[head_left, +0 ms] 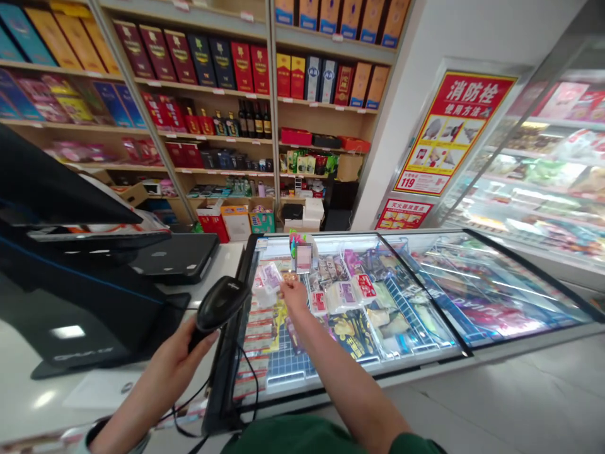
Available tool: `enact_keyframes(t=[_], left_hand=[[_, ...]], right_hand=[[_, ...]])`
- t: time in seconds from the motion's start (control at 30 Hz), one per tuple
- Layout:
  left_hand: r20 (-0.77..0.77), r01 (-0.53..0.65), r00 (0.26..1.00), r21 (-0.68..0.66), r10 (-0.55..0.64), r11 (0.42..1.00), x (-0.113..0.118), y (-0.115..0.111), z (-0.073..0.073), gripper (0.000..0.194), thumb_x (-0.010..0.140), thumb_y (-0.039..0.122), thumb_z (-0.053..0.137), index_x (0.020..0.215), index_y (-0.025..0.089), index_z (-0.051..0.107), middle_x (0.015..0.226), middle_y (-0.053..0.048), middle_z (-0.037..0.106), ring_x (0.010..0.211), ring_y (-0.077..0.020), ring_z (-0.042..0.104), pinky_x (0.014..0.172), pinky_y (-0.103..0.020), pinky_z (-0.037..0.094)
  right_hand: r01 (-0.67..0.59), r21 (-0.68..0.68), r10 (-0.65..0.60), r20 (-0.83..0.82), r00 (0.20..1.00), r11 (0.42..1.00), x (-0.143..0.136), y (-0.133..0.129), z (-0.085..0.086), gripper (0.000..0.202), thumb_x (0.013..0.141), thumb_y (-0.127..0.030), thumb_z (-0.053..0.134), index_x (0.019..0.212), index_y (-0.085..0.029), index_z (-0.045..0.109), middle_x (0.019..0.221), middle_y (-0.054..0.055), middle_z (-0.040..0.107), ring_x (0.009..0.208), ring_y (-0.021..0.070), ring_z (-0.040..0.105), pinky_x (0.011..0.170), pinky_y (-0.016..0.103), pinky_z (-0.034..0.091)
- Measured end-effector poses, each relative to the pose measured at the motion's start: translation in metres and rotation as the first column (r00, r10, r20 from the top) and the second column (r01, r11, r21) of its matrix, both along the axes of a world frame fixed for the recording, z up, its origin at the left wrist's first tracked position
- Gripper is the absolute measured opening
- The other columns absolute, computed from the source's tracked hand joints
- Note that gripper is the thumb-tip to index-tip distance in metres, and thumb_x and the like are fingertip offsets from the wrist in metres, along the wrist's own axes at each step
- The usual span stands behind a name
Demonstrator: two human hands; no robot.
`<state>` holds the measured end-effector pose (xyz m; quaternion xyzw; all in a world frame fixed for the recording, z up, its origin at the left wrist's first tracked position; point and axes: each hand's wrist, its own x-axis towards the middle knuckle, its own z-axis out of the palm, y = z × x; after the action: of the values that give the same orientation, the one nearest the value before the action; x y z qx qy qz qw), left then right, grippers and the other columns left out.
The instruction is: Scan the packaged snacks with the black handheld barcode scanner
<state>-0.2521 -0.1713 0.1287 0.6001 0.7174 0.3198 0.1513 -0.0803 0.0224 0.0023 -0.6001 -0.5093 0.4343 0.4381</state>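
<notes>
My left hand (182, 353) is wrapped round the handle of a black corded barcode scanner (223, 304), whose head tilts over the freezer's left edge. My right hand (293, 295) reaches across the glass lid, fingers pinched at the right edge of a white packet (270, 277) with a purple label. To the right of that hand lie more white packets, one with a purple label (347, 293) and another with a red label (365, 287). Beyond the hand stands a small card (304, 257) beside something colourful. My right fingertips are small, and part of their grip is hidden.
The chest freezer (416, 366) holds wire baskets of packaged food under its glass. At left are a black checkout terminal (85, 302) and a black cash drawer (174, 255) on the white counter. Shelves of boxed bottles line the back wall. The scanner cable (255, 372) loops over the freezer's corner.
</notes>
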Motion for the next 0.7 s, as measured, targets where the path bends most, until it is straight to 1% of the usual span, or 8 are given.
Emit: enact_keyframes(t=[0.1,0.17,0.2,0.33,0.5,0.7], left_hand=[[0.088,0.13,0.988,-0.044,-0.125,0.991,0.014,-0.002,-0.017,0.049,0.083,0.053,0.049,0.117,0.017,0.055,0.112,-0.009,0.069,0.105,-0.0251,0.064,0.089,-0.032,0.051],[0.111,0.183,0.978,-0.06,-0.176,0.981,0.02,-0.002,-0.026,0.047,0.085,0.051,0.049,0.118,0.017,0.054,0.114,-0.009,0.068,0.106,-0.0251,0.063,0.09,-0.034,0.05],[0.115,0.207,0.973,-0.065,-0.199,0.976,0.023,-0.002,-0.03,0.047,0.085,0.05,0.049,0.119,0.018,0.053,0.115,-0.009,0.067,0.106,-0.025,0.063,0.091,-0.034,0.05],[0.123,0.258,0.96,-0.054,-0.25,0.965,0.033,0.003,-0.038,0.05,0.083,0.051,0.05,0.12,0.017,0.051,0.116,-0.011,0.066,0.107,-0.0265,0.062,0.092,-0.036,0.05],[0.138,0.329,0.938,-0.059,-0.319,0.942,0.05,0.01,-0.04,0.048,0.085,0.051,0.049,0.119,0.017,0.052,0.112,-0.01,0.068,0.102,-0.0274,0.064,0.089,-0.037,0.05],[0.137,0.406,0.909,-0.085,-0.393,0.91,0.067,0.014,-0.04,0.046,0.086,0.05,0.049,0.118,0.017,0.051,0.115,-0.01,0.065,0.101,-0.0258,0.063,0.088,-0.036,0.05]], right_hand=[[-0.012,0.049,0.011,0.006,1.0,0.999,0.038,-0.017,0.008,0.014,0.075,-0.03,0.062,0.079,-0.018,0.069,0.069,0.0,0.069,0.063,0.0158,0.065,0.061,0.024,0.049],[-0.002,0.085,-0.001,0.029,1.0,0.996,0.062,-0.031,0.016,0.017,0.076,-0.032,0.062,0.084,-0.019,0.069,0.074,0.0,0.07,0.07,0.0163,0.066,0.067,0.025,0.049],[-0.008,0.133,0.0,0.065,0.998,0.991,0.074,-0.038,0.021,0.018,0.077,-0.033,0.062,0.086,-0.019,0.069,0.076,0.001,0.07,0.072,0.0166,0.065,0.07,0.026,0.049],[0.012,0.218,-0.047,0.156,0.987,0.976,0.111,-0.062,0.034,0.018,0.08,-0.033,0.059,0.089,-0.019,0.068,0.077,0.002,0.07,0.071,0.0166,0.064,0.07,0.027,0.048],[0.082,0.233,-0.127,0.187,0.974,0.969,0.136,-0.078,0.035,0.018,0.081,-0.032,0.059,0.089,-0.019,0.068,0.081,0.003,0.07,0.074,0.0176,0.064,0.074,0.029,0.048],[0.123,0.21,-0.163,0.181,0.97,0.97,0.151,-0.077,0.026,0.019,0.079,-0.032,0.061,0.089,-0.017,0.068,0.081,0.004,0.07,0.075,0.0184,0.064,0.075,0.03,0.048]])
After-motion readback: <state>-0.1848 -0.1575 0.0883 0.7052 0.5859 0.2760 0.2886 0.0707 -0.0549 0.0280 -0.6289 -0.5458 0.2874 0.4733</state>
